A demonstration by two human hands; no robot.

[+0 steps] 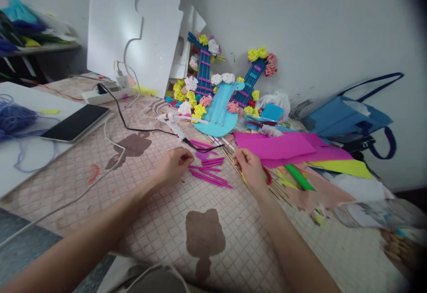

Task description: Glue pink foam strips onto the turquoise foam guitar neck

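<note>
My left hand (174, 164) hovers beside the left ends of several magenta paper sticks (210, 178), its fingers curled together. Whatever it may hold is hidden. Over a bundle of thin wooden skewers (276, 189) is my right hand (248, 164), also closed, with thumb and fingertips pinched. I cannot make out anything between them. Between and beyond the hands lies a white glue gun (175, 126) with a black cord. Behind it stands a light-blue craft piece (222, 110), flanked by dark-blue ladder-like strips (204, 70) and yellow, white and pink paper flowers (191, 97).
At left are a phone (76, 123), purple yarn (15, 117) on a white board and a power strip (106, 91). Magenta sheets (280, 145), a green stick-like item (299, 177) and a blue bag (347, 117) lie right. A white cable (115, 164) crosses the tabletop.
</note>
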